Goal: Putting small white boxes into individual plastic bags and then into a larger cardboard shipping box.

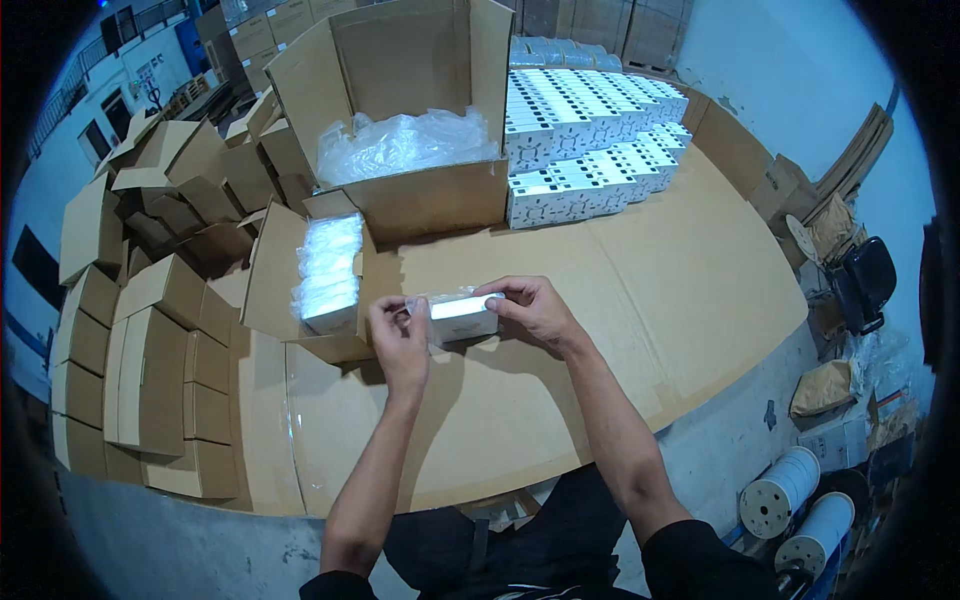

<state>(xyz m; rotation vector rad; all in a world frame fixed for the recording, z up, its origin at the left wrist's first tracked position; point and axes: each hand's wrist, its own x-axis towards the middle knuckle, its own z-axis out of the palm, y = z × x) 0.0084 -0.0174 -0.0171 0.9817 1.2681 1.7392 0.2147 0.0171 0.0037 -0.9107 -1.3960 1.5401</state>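
A small white box (463, 322) is between my hands, above the cardboard-covered table (640, 290). My right hand (540, 312) grips its right end, the thumb on the top face. My left hand (400, 340) is closed in a pinch at the box's left end, on the clear plastic bag (421, 304) that shows there and along the far edge. How much of the box is inside the bag I cannot tell. Just left of my left hand stands an open carton (375, 290) with a row of plastic-wrapped white boxes (331, 262) in it.
Behind is a large open carton (430, 200) filled with clear plastic bags (405, 145). Stacked white boxes (590, 135) stand at the back right. Brown cartons (155, 370) are piled at left. On the floor at right lie cable spools (780, 490) near a black chair (865, 285).
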